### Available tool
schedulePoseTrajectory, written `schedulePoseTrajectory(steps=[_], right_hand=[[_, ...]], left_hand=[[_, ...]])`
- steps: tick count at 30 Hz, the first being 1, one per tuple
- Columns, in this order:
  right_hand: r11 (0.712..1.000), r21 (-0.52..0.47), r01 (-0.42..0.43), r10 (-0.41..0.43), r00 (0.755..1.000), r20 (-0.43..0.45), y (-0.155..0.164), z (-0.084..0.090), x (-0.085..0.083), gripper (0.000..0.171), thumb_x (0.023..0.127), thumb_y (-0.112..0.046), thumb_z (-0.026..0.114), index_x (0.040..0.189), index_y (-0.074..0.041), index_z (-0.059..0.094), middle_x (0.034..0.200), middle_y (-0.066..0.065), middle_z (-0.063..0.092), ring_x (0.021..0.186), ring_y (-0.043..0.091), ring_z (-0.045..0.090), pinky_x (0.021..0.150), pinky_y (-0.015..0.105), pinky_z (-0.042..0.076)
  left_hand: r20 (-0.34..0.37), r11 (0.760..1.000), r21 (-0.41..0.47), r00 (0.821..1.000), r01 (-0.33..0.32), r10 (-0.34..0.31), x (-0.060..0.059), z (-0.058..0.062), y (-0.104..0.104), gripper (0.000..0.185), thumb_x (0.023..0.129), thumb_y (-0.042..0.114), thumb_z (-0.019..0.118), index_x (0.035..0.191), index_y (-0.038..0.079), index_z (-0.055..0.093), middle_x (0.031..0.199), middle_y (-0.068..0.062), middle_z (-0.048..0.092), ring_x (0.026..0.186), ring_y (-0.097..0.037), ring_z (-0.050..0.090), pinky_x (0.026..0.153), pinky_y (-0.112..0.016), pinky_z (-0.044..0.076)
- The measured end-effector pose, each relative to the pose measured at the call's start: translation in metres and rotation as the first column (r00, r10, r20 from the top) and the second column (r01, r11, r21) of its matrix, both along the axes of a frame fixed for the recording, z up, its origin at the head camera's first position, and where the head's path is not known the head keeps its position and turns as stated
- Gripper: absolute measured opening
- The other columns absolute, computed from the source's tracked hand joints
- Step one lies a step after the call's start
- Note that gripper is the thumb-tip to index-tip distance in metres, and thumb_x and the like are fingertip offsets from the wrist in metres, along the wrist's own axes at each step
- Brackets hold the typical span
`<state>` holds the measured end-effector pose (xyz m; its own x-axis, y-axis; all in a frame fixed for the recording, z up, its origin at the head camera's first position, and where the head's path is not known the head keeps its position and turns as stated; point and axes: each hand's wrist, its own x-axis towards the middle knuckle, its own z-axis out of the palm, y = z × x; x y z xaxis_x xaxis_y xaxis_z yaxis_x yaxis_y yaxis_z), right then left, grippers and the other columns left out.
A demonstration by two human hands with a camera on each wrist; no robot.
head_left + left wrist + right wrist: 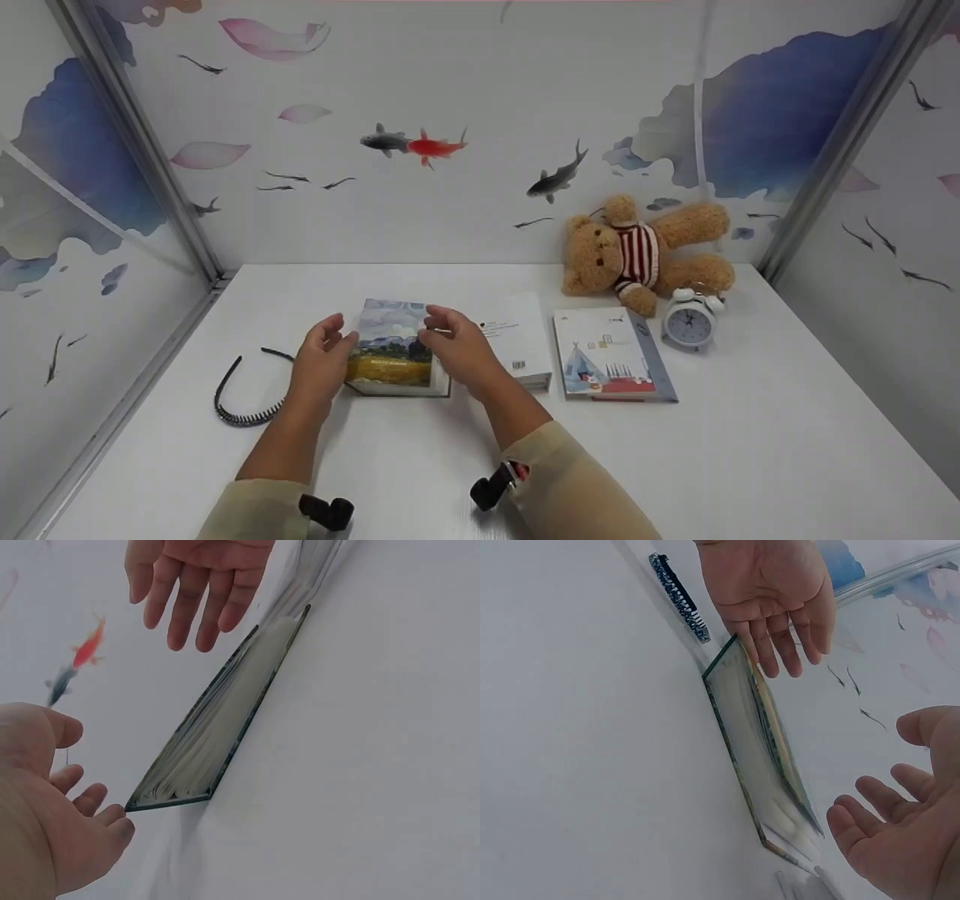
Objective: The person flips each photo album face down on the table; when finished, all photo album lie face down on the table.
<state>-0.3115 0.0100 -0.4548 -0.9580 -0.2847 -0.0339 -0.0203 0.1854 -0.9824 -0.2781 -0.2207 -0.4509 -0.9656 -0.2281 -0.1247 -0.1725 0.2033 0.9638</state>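
Note:
A hardcover book (390, 352) with a painted landscape cover lies flat on the white table (750, 450). My left hand (327, 339) hovers at its left edge with the fingers relaxed and spread. In the left wrist view the left hand (82, 802) has its fingertips close by the book's (217, 727) near corner; whether they touch it I cannot tell. My right hand (444, 330) is held open just above the book's right side, palm facing the left hand. The right wrist view shows the right hand (885, 825) clear of the book (757, 742), with the left hand (780, 607) opposite. Neither hand holds anything.
A black toothed headband (240, 405) lies left of the book. A white book (517, 337) and an illustrated book (607, 360) lie to the right. Behind them stand a white alarm clock (688, 322) and a teddy bear (637, 251). Painted walls enclose three sides.

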Motion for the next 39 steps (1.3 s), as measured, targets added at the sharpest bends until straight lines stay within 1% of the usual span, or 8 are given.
schedulePoseTrajectory(steps=[4,9,13,18,24,29,32,39], right_hand=[[0.999,0.036,-0.006,0.006,1.0,-0.006,0.002,-0.01,-0.001,0.059,0.106,-0.035,0.067,0.161,-0.022,0.05,0.158,0.004,0.057,0.154,0.027,0.049,0.123,0.053,0.046],[0.998,0.04,-0.057,0.056,0.998,0.015,0.005,-0.018,0.001,0.062,0.106,-0.035,0.066,0.163,-0.019,0.047,0.165,0.005,0.052,0.157,0.029,0.046,0.126,0.053,0.043],[0.993,0.038,-0.109,0.108,0.994,0.034,0.004,-0.02,0.004,0.064,0.108,-0.034,0.066,0.164,-0.016,0.044,0.168,0.008,0.048,0.158,0.029,0.044,0.127,0.051,0.042],[0.986,0.048,-0.162,0.16,0.986,0.053,0.002,-0.019,0.008,0.067,0.109,-0.034,0.062,0.168,-0.013,0.037,0.173,0.008,0.04,0.161,0.029,0.038,0.13,0.049,0.038],[0.98,0.017,-0.198,0.196,0.976,0.091,0.002,-0.014,0.01,0.072,0.109,-0.037,0.061,0.17,-0.015,0.03,0.177,0.006,0.031,0.166,0.03,0.028,0.133,0.049,0.031],[0.973,-0.051,-0.227,0.231,0.967,0.109,0.0,-0.011,0.01,0.076,0.108,-0.04,0.062,0.171,-0.017,0.026,0.18,0.004,0.024,0.168,0.028,0.021,0.135,0.049,0.026],[0.962,-0.099,-0.253,0.264,0.958,0.111,-0.002,-0.008,0.011,0.078,0.108,-0.042,0.063,0.172,-0.016,0.025,0.18,0.004,0.023,0.168,0.026,0.02,0.136,0.049,0.025],[0.966,-0.082,-0.245,0.254,0.959,0.129,-0.001,0.0,0.012,0.077,0.106,-0.059,0.058,0.17,-0.025,0.031,0.178,0.002,0.03,0.166,0.028,0.027,0.135,0.056,0.025]], left_hand=[[0.058,0.997,0.026,0.996,0.07,-0.072,0.0,-0.008,-0.001,0.071,0.112,0.033,0.054,0.171,0.012,0.022,0.179,-0.011,0.024,0.167,-0.033,0.022,0.135,-0.051,0.028],[0.094,0.987,-0.004,0.982,0.163,-0.162,0.003,-0.015,0.0,0.076,0.111,0.029,0.054,0.173,0.008,0.015,0.181,-0.015,0.015,0.169,-0.037,0.012,0.136,-0.054,0.023],[0.097,0.981,-0.029,0.978,0.19,-0.186,0.003,-0.018,0.0,0.077,0.111,0.024,0.054,0.172,0.004,0.012,0.181,-0.018,0.01,0.169,-0.038,0.006,0.137,-0.053,0.02],[0.081,0.982,-0.011,0.979,0.189,-0.188,0.005,-0.019,-0.001,0.076,0.109,0.016,0.053,0.171,0.001,0.012,0.181,-0.021,0.01,0.169,-0.039,0.009,0.136,-0.053,0.022],[0.034,0.987,0.021,0.987,0.159,-0.16,0.004,-0.014,0.0,0.074,0.108,0.018,0.057,0.172,0.01,0.02,0.18,-0.015,0.019,0.168,-0.034,0.017,0.135,-0.05,0.028],[-0.038,0.98,0.142,0.99,0.138,-0.134,0.006,-0.004,0.004,0.067,0.11,0.023,0.058,0.171,0.021,0.03,0.18,-0.006,0.024,0.162,-0.028,0.033,0.129,-0.05,0.038],[-0.08,0.971,0.19,0.988,0.145,-0.132,0.009,0.005,0.009,0.06,0.111,0.03,0.057,0.168,0.028,0.037,0.179,0.002,0.027,0.161,-0.024,0.035,0.13,-0.051,0.038],[-0.141,0.968,0.085,0.965,0.235,-0.222,0.014,0.015,0.019,0.058,0.108,0.054,0.058,0.163,0.042,0.043,0.178,0.007,0.029,0.167,-0.027,0.024,0.133,-0.056,0.029]])
